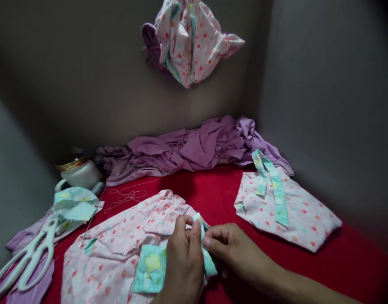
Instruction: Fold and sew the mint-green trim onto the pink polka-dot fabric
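A pink cloth with red dots lies spread on the red surface in front of me. My left hand is closed on a teal floral fabric strip, its thumb pressing near the strip's upper end. Thumb and forefinger of my right hand pinch together at the strip's right edge; whether a needle is between them is too small to tell. Left of my left hand, a teal patch with a yellow flower rests on the pink cloth.
White-handled scissors lie at the left beside teal scraps and a white jar with a gold rim. Loose white thread curls behind the cloth. Purple fabric lines the back; another dotted piece lies right. A dotted garment hangs above.
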A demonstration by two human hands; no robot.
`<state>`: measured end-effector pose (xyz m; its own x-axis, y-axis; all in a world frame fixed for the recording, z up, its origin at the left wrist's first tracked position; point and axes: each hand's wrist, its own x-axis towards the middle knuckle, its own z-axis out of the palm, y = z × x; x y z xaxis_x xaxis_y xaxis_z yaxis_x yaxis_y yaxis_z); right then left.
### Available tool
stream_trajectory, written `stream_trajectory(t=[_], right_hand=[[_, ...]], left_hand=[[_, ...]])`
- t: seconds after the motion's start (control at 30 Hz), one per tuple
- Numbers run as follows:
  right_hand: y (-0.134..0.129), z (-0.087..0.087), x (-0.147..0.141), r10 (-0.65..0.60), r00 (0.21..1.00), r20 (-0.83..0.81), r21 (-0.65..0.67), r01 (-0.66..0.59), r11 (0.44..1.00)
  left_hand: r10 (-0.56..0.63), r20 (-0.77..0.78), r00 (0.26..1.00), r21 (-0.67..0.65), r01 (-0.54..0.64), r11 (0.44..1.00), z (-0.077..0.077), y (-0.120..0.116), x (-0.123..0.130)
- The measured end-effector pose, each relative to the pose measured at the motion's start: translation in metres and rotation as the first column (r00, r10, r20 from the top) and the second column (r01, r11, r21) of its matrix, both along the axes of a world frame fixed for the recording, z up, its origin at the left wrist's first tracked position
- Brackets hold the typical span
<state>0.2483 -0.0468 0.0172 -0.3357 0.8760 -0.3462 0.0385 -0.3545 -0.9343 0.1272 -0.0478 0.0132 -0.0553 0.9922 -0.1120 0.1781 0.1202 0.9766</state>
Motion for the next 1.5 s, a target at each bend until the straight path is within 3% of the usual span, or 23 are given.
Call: stream_trajectory(t=[0.13, 0.23, 0.33, 0.43, 0.53, 0.63, 1.07, 1.27, 1.5], right_hand=[[0.005, -0.001, 0.008, -0.041, 0.982, -0.183, -0.093, 0.025, 0.995], [0.008, -0.004, 0.015, -0.044, 0.962, -0.269, -0.138, 0.006, 0.990], [0.009, -0.006, 0.017, 0.003, 0.969, -0.245, -0.107, -0.030, 0.994], [0.007, -0.008, 0.014, 0.012, 0.986, -0.169, -0.078, -0.025, 0.997], [0.006, -0.009, 0.012, -0.002, 0.995, -0.096, -0.075, -0.005, 0.997], [0.005, -0.008, 0.012, 0.013, 0.999, -0.044, -0.047, -0.015, 0.999], [0.003, 0.000, 0.013, 0.015, 1.000, -0.017, 0.038, -0.014, 0.999], [0.007, -0.006, 0.016, -0.057, 0.988, -0.143, -0.041, 0.052, 0.998], [0.004, -0.008, 0.018, -0.033, 0.983, -0.179, -0.067, 0.022, 0.997]], left_hand=[[0.027, 0.368, 0.929, -0.231, 0.063, 0.971, 0.010, 0.004, -0.008], [0.054, 0.439, 0.897, -0.320, 0.100, 0.942, 0.013, 0.008, -0.015], [-0.063, 0.465, 0.883, -0.277, 0.212, 0.937, 0.014, 0.009, -0.016], [-0.173, 0.343, 0.923, -0.201, 0.252, 0.947, 0.012, 0.007, -0.014], [-0.199, 0.127, 0.972, -0.183, 0.220, 0.958, 0.008, 0.005, -0.014], [-0.201, 0.013, 0.979, -0.183, 0.200, 0.962, 0.005, 0.005, -0.014], [-0.165, -0.018, 0.986, -0.174, 0.160, 0.972, 0.005, 0.002, -0.011], [-0.181, 0.129, 0.975, -0.183, 0.202, 0.962, 0.002, -0.002, -0.009], [-0.077, -0.071, 0.995, -0.060, 0.073, 0.996, 0.005, -0.009, -0.006]])
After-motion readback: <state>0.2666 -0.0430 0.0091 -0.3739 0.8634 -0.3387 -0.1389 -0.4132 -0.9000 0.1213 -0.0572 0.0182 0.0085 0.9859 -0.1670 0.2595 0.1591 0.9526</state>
